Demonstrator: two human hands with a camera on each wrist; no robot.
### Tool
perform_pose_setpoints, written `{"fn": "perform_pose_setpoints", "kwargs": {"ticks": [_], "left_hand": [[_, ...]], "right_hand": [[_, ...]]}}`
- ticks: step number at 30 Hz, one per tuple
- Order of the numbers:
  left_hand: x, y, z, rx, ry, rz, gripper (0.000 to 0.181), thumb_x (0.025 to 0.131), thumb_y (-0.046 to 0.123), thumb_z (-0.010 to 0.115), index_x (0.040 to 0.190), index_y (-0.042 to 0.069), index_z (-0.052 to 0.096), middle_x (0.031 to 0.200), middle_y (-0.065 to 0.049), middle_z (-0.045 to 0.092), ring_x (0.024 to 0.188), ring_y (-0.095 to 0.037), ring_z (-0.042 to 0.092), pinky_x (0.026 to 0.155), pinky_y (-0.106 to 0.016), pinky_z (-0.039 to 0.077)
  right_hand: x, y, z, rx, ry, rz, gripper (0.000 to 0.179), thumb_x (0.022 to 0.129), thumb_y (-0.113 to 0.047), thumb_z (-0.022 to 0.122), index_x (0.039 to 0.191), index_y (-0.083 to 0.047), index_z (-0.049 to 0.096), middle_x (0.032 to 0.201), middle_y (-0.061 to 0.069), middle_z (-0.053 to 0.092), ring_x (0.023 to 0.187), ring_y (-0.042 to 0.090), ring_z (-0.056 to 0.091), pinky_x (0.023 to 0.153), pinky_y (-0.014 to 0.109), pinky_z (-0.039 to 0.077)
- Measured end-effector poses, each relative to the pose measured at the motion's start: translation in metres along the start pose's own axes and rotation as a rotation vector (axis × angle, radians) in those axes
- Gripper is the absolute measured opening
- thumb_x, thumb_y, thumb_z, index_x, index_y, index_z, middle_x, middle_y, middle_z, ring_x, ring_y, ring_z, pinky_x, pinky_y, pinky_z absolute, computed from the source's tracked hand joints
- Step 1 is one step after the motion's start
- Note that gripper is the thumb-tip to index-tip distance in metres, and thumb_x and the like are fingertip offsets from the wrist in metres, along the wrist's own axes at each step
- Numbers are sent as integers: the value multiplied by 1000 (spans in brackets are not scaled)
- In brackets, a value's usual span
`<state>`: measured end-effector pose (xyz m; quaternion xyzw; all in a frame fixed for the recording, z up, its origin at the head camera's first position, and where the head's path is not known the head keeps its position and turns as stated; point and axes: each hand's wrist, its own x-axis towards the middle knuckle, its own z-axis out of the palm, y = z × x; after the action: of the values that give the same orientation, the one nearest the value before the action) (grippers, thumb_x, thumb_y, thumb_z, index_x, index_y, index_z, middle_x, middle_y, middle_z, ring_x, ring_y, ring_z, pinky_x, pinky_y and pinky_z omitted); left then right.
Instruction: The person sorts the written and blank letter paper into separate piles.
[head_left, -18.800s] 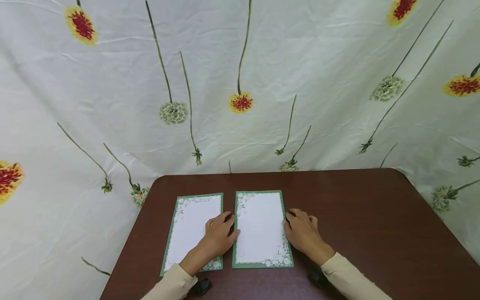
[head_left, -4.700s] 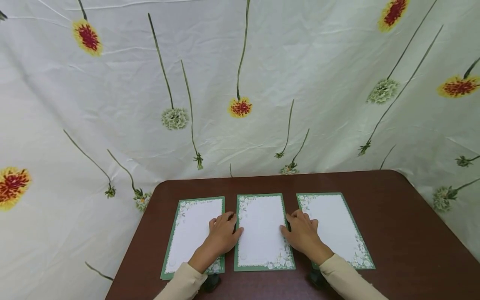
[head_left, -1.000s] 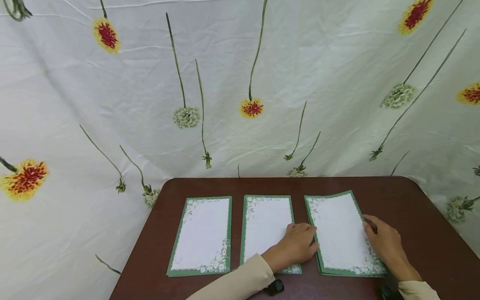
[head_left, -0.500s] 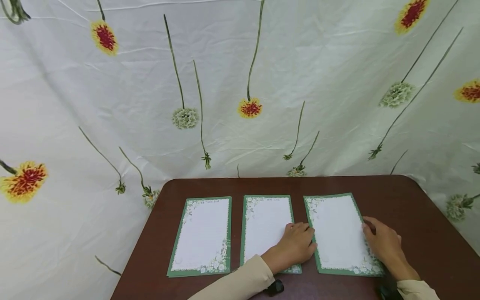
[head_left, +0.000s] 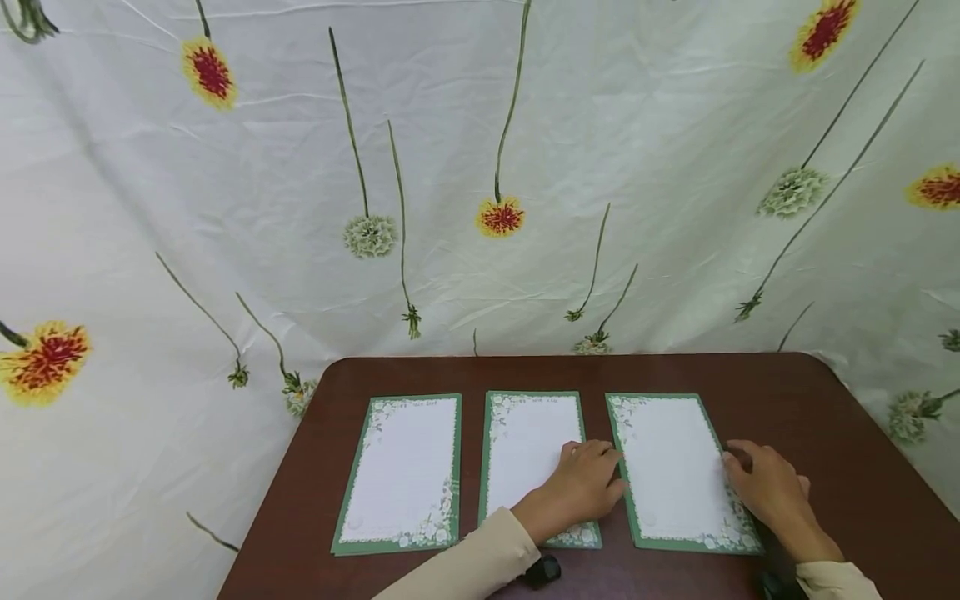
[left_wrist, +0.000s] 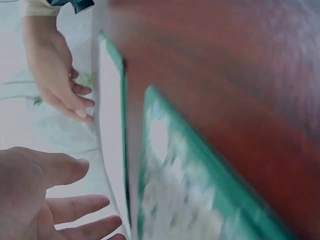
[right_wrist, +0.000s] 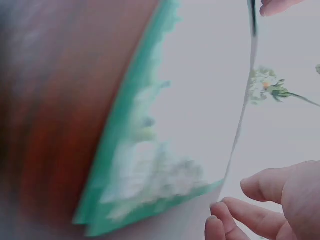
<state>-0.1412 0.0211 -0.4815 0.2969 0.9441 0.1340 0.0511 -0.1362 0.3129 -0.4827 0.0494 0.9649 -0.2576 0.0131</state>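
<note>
Three white sheets with green borders and a printed flower frame lie side by side on the table: a left one (head_left: 405,475), a middle one (head_left: 528,450) and a right one (head_left: 663,471). At the right sheet's left edge is my left hand (head_left: 581,483), which reaches over the middle sheet and covers its lower right. My right hand (head_left: 772,492) touches the same sheet's right edge. Relaxed left fingers (left_wrist: 80,207) show in the left wrist view. In the right wrist view, layered green edges (right_wrist: 107,165) show under the right sheet, near my loosely bent right fingers (right_wrist: 250,217).
The dark brown table (head_left: 817,433) extends beyond the sheets to the right and behind. A white cloth (head_left: 450,150) with printed flowers hangs behind it. A small black device (head_left: 543,571) sits below my left wrist.
Two sheets lay out at first, then a third appeared at right. My hands moved from the middle sheet to the right one. Its raised, skewed top sheet now lies flatter and straighter.
</note>
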Motion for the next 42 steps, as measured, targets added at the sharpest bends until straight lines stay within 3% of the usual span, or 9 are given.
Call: {"fn": "perform_pose_setpoints", "kwargs": {"ticks": [7, 16, 20, 26, 32, 42], "left_hand": [[-10, -24, -15, -122, 35, -82, 47, 110, 35, 56, 152, 12, 56, 155, -9, 54, 147, -24, 47, 115, -50, 35], [-33, -67, -34, -200, 104, -206, 49, 108, 31, 61, 151, 7, 56, 157, -15, 51, 149, -34, 43, 118, -58, 30], [-43, -89, -38, -256, 131, -253, 49, 107, 27, 62, 150, 2, 56, 156, -21, 50, 149, -38, 42, 117, -60, 27], [-60, -115, -39, -264, 143, -317, 52, 107, 25, 64, 149, -4, 54, 155, -25, 49, 149, -41, 40, 117, -65, 25], [-73, -128, -37, -264, 143, -369, 55, 107, 25, 63, 151, -6, 50, 157, -27, 45, 149, -44, 39, 116, -69, 25], [-82, -134, -32, -256, 114, -392, 58, 109, 28, 59, 152, -9, 49, 162, -27, 40, 152, -43, 35, 117, -68, 23]], "right_hand": [[0, -26, 1, 18, 22, -75, 46, 109, -26, 53, 139, 8, 60, 111, 24, 66, 92, 34, 64, 72, 51, 35], [5, -74, 21, 26, 36, -163, 50, 105, -25, 63, 141, 10, 57, 115, 26, 67, 106, 43, 64, 75, 52, 38], [9, -96, 31, 19, 20, -189, 54, 104, -28, 65, 144, 8, 55, 123, 28, 64, 114, 48, 59, 79, 56, 39], [11, -123, 47, 8, -15, -225, 55, 104, -29, 66, 146, 5, 56, 130, 28, 59, 117, 47, 54, 84, 58, 39], [9, -140, 61, -22, -70, -261, 55, 105, -31, 65, 147, 3, 58, 130, 23, 58, 114, 42, 54, 82, 53, 35], [5, -154, 75, -79, -108, -281, 51, 104, -31, 68, 140, 5, 63, 124, 20, 60, 106, 37, 55, 80, 51, 32]]}}
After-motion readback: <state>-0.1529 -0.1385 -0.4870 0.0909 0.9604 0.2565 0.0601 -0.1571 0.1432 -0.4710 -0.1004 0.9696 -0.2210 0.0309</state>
